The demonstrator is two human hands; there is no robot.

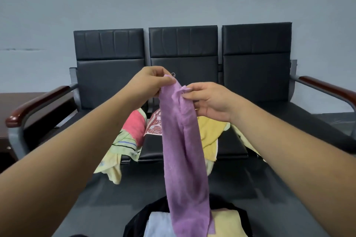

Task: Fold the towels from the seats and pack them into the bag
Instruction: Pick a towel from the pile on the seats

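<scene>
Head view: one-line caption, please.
Left hand and right hand hold a purple towel above the bag; other towels lie on the seats.

A: L hand?
B: L hand (152,81) raised at centre, back toward cam. Fingers curled, thumb + fingertips pinching top corner of the purple towel (183,140).
A: R?
B: R hand (210,100) just beside it, a bit lower, palm turned toward the L. Thumb + index pinch the same top edge, other fingers loosely curled underneath.
A: Hands touching?
B: No, near but apart, cloth betw. them.
A: Arms?
B: L forearm (77,140) and R forearm (289,140) both bare, stretched fwd from the lower corners, converging at the hands. Wrists approx. straight.
</scene>
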